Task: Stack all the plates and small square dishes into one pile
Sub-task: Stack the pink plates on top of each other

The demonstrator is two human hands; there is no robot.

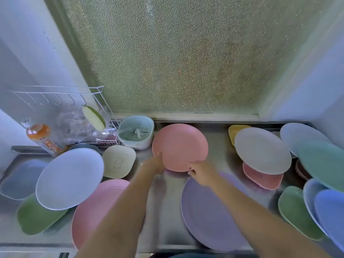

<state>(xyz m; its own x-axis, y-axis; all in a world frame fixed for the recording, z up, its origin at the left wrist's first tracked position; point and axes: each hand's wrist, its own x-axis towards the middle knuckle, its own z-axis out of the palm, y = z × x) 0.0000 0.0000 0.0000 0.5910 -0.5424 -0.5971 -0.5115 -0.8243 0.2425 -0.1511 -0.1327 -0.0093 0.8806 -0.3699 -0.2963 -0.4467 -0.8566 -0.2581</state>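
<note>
I see both hands on the pink plate point(179, 147), mid-worktop, toward the back edge near the window sill. My left hand point(155, 163) grips its near-left rim, fingers curled under, thumb side on the edge. My right hand point(200, 173) pinches the near-right rim, fingertips point(191, 169) on the lip. The plate sits beyond both hands, tilted, its far edge raised above the steel worktop point(219, 146); whether the near edge touches the worktop I cannot tell.

Just below the right hand a large purple plate point(210, 215) lies flat near the front edge. Left of my left forearm a second pink plate point(93, 207) lies partly under a white plate point(69, 178), which leans over a green square dish point(33, 218) and a blue square dish point(20, 180). A cream square dish point(119, 162) sits beside the white plate.

At the right end: a grey-white plate point(262, 150) rests on a pink square dish point(264, 178), a yellow dish point(233, 132) behind it. More plates crowd the right edge.

A mint strainer basket point(136, 132) stands at the back, left of the held plate.
</note>
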